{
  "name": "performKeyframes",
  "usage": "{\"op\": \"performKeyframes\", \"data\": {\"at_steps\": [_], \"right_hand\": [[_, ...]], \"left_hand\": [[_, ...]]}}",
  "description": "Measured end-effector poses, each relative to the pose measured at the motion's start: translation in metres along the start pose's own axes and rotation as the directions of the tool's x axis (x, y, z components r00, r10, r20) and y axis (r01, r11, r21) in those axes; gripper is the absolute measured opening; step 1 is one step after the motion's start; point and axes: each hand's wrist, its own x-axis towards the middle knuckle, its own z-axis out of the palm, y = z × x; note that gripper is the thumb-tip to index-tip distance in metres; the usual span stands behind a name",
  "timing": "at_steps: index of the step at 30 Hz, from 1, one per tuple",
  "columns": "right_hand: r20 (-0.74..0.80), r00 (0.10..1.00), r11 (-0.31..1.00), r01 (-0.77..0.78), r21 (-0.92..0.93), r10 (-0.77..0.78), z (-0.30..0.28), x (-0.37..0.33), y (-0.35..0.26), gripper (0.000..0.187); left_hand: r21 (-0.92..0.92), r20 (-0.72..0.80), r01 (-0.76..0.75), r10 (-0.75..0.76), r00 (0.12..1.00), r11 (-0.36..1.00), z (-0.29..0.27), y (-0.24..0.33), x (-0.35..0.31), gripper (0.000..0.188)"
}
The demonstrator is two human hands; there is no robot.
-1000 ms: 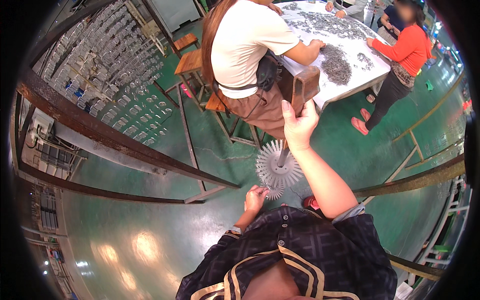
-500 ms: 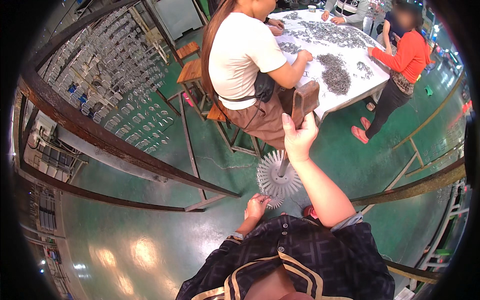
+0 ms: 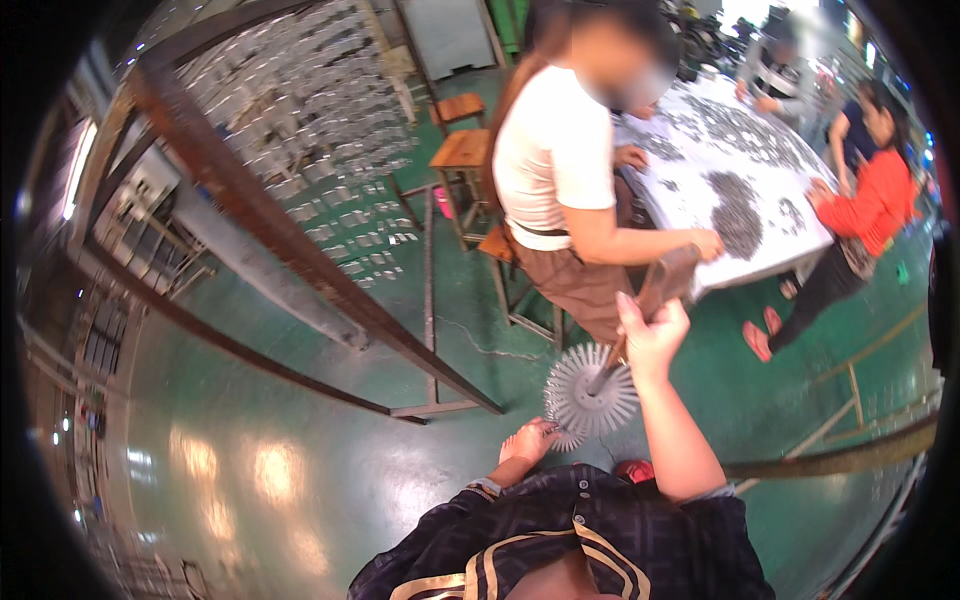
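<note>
My right hand point(image 3: 648, 338) is raised in front of me, gripped around the brown wooden end of a long rod. The rod carries a round grey disc of radiating spikes point(image 3: 592, 391) below the hand. My left hand point(image 3: 526, 441) is low by my chest, its fingertips touching a smaller spiked grey piece point(image 3: 563, 437) at the disc's lower left edge. My dark checked shirt fills the lower edge.
A person in a white top point(image 3: 556, 165) sits on a wooden stool just ahead, at a white table point(image 3: 790, 235) covered with heaps of small grey parts. Another person in red point(image 3: 872, 205) sits at its right. A rusty metal rack of hanging parts point(image 3: 300, 120) spans the left. The floor is green.
The view has swung, so the seated person and table sit larger and lower in the picture. My right hand keeps its hold on the rod, and my left hand stays at the disc's edge.
</note>
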Motion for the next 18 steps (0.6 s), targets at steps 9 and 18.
{"op": "performKeyframes", "data": {"at_steps": [9,18], "right_hand": [[-0.176,0.972,0.978,0.125,-0.166,-0.154,0.004,-0.031,0.03,0.022],[-0.239,0.96,0.964,0.08,-0.253,-0.142,0.044,-0.061,0.031,0.027]], "left_hand": [[0.033,0.279,0.011,-0.02,0.96,0.999,-0.177,-0.022,-0.004,0.025],[0.063,-0.366,-0.202,0.211,0.906,0.977,-0.51,0.051,0.057,0.011]]}}
